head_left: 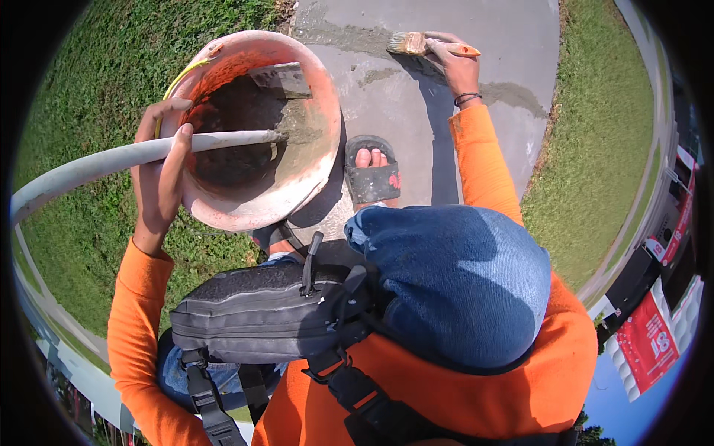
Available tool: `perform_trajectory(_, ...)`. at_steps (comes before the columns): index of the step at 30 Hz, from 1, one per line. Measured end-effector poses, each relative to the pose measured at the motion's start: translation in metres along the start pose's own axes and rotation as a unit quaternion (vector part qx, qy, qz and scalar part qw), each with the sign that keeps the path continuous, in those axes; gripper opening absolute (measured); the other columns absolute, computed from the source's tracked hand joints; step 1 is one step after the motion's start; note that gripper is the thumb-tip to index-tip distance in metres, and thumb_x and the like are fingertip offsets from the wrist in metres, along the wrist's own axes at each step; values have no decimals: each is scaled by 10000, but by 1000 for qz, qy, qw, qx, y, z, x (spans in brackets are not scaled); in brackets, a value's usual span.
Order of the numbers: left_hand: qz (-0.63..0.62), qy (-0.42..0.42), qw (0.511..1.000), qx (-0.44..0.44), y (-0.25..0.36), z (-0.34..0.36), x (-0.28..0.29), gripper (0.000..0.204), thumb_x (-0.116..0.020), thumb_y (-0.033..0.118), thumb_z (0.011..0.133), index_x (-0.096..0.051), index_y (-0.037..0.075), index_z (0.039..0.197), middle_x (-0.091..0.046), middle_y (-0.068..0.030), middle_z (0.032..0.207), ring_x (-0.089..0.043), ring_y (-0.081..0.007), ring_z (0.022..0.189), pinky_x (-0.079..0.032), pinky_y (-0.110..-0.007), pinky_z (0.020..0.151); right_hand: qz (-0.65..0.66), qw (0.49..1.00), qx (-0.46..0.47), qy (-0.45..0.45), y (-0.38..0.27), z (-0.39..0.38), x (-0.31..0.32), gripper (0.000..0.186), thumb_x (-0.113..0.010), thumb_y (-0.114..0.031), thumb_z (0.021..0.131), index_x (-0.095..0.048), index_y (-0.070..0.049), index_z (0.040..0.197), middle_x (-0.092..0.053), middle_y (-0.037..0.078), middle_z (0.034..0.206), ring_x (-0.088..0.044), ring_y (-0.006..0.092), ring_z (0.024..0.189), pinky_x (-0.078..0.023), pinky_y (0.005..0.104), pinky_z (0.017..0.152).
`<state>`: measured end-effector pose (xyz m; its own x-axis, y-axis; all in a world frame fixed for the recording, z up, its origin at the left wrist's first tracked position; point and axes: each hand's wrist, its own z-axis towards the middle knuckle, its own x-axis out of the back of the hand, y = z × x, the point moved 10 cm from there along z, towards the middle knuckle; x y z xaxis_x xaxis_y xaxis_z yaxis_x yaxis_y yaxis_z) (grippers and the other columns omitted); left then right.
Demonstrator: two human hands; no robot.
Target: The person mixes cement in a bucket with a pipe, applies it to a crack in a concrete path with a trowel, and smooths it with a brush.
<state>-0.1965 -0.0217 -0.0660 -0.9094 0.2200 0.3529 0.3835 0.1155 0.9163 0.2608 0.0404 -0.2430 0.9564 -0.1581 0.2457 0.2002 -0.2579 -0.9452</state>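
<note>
**Brush out on the path, pale tube across the bucket**

The paintbrush is at the far right of the bucket, its bristles over a rough grey smear on the concrete path; whether they touch it, I can't tell. The person's right hand has its fingers pinching the brush near the base of its orange handle.

At the bucket's left rim is the left hand, thumb crossing a pale tube and fingers curled behind it. The tube's tip is inside the bucket, by grey wet-looking muck; a flat pale piece leans against the far inner wall, and a yellow handle arches by the left rim.

Right of the bucket's near side is a foot in a black sandal. Nearer than the bucket hangs a black bag, beside a denim-covered knee. Grass spreads to the bucket's left.
</note>
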Motion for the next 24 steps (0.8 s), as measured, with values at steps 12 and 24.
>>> perform_trajectory(12,7,6,1000,-6,0,3,1,263,-561,114,955,-563,-13,1185,-585,-116,1210,-536,-197,1190,-412,-339,1024,360,913,-94,167,31,-66,83,303,-686,-70,879,-588,-45,1164,-659,59,1032,-642,136,896,-544,260,725)
perform_trajectory(24,4,9,1000,-3,-6,3,4,247,-560,142,963,-581,-3,1161,-593,-104,1185,-544,-168,1131,-429,-317,972,-90,990,98,-56,-33,-56,-77,251,-713,-173,770,-738,-55,990,-735,60,879,-684,124,808,-536,274,765)
